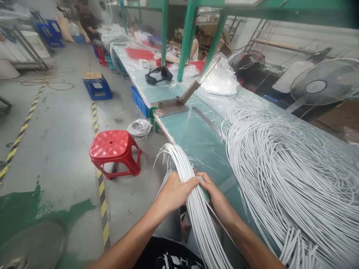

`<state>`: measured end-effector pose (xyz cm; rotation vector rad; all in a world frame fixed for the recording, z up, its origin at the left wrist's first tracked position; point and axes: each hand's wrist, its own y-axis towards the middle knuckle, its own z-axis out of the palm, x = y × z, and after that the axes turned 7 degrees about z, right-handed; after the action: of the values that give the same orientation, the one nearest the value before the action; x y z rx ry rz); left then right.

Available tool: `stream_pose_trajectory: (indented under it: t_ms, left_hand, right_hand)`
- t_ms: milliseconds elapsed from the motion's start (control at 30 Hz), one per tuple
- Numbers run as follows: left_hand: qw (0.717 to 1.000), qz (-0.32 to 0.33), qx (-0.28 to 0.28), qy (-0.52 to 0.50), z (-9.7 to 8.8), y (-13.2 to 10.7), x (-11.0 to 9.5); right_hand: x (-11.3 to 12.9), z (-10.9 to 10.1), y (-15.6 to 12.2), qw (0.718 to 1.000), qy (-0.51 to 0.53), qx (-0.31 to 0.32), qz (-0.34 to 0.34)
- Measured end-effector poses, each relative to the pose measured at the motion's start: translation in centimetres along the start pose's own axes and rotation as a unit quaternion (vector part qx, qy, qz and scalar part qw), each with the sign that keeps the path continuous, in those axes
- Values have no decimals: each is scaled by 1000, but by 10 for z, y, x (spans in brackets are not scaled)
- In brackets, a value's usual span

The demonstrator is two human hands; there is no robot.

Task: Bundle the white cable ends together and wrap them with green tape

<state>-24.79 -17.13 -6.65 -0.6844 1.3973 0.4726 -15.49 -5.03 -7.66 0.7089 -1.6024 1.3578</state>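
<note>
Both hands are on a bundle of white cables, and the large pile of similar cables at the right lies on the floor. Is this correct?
Not quite: in the head view, the large pile lies on the table, not on the floor. The rest is right.

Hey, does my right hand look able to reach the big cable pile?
Probably yes: the cable pile lies on the table, rightward of your right hand, with nothing seeming to block the way. That hand is at the white bundle, though, so may need freeing first.
</note>
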Motion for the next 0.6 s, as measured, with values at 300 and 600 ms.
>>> stream_pose_trajectory:
  t_ms: [300,600]
  left_hand:
    - [991,10,-31,-129,11,-1,7]
    - [960,-27,-63,-270,18,-6,16]
  right_hand:
    - [2,-7,-3,1000,-19,4,13]
    - [24,-17,-2,998,-2,54,29]
